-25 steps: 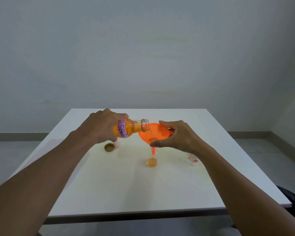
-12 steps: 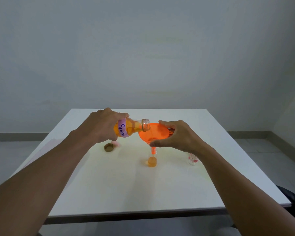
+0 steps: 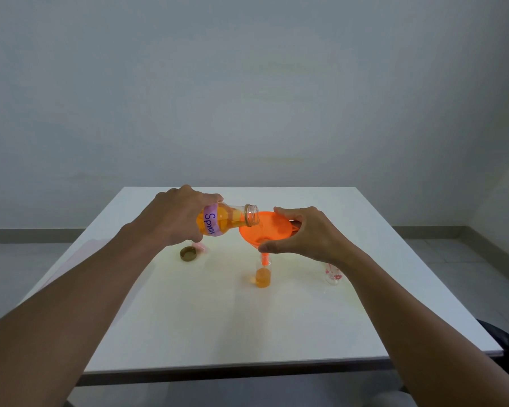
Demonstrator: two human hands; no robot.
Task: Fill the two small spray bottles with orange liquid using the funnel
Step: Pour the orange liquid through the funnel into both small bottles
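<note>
My left hand (image 3: 176,218) grips a clear bottle of orange liquid (image 3: 226,220) with a purple label, tipped sideways so its open mouth hangs over an orange funnel (image 3: 262,230). My right hand (image 3: 303,233) holds the funnel's rim and steadies it. The funnel's spout sits in the neck of a small clear spray bottle (image 3: 263,277) standing on the white table (image 3: 188,318); its lower half holds orange liquid. A second small bottle (image 3: 333,274) with a red flower print stands to the right, partly hidden behind my right wrist.
A brown bottle cap (image 3: 188,254) lies on the table under my left hand, with a small pink piece (image 3: 199,246) just behind it. A grey wall stands behind the table. Something dark (image 3: 505,339) shows past the table's right front corner.
The big bottle has tipped slightly further toward the funnel, and the liquid level in the small bottle looks a little higher. Both hands stay in place.
</note>
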